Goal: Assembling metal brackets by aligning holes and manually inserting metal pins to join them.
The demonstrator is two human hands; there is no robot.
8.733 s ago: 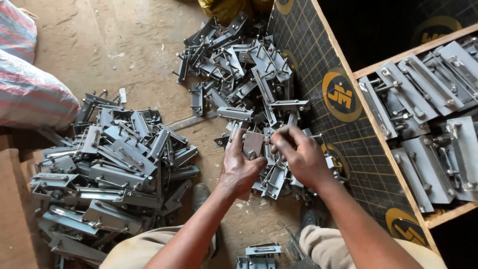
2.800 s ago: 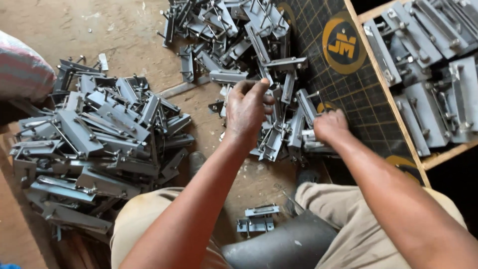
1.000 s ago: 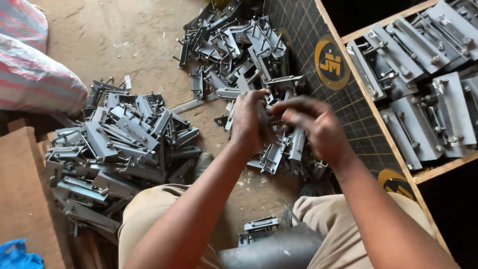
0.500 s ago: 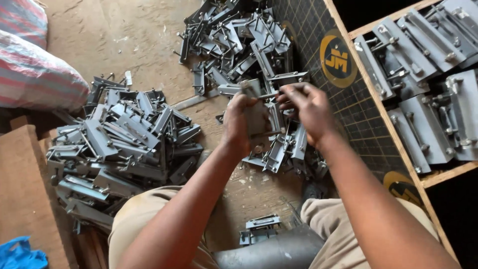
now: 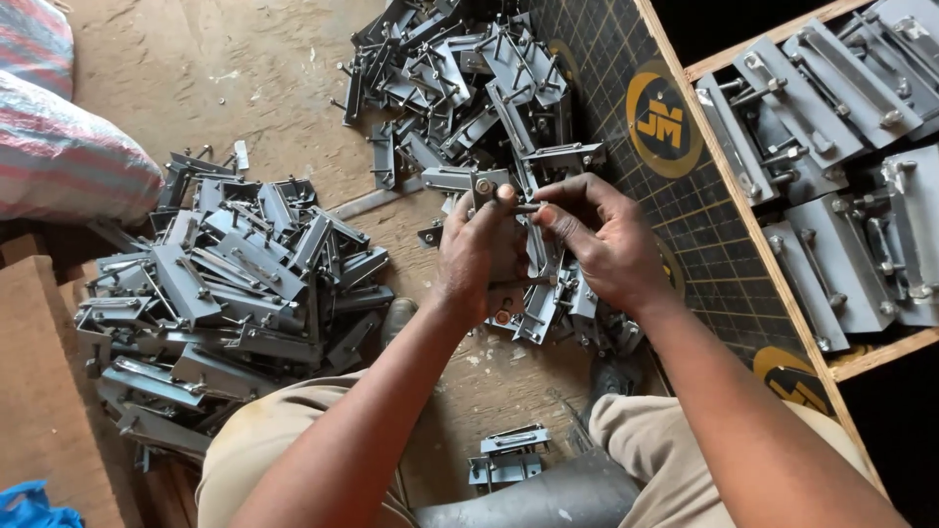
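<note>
My left hand (image 5: 479, 249) is closed around a small grey metal bracket (image 5: 486, 188), thumb and fingertips pinching its upper end so that the flat face stands upright and turned toward me. I hold it high, above the floor and clear of the clutter, where both hands can get at it. My right hand (image 5: 606, 244) comes in from the other side, its thumb and forefinger pressed together on a thin metal bolt (image 5: 528, 207) that sticks sideways out of the bracket (whether I am turning it or only steadying it, the picture does not tell). So both grips are shut: the left on the bracket, the right on the bolt, the two hands nearly touching.

Just under my hands lies a small heap of grey brackets with bolts (image 5: 548, 308) on the brown dirt floor (image 5: 274, 78), close enough to pick from without leaning. Farther up is a looser scatter of dark grey metal pieces (image 5: 460, 68), and to my left a big pile of long grey metal channels (image 5: 235, 284), kept well apart from the heap I work over. On my right, a black gridded board with yellow round marks (image 5: 704, 235) stands edge-on beside a wooden tray (image 5: 729, 186) holding larger grey plates with bolts (image 5: 831, 108) laid side by side. A striped woven sack (image 5: 68, 156) sits at the far left. Between my knees, near a dark rubber boot (image 5: 548, 499), two small grey brackets (image 5: 504, 455) lie by themselves.
</note>
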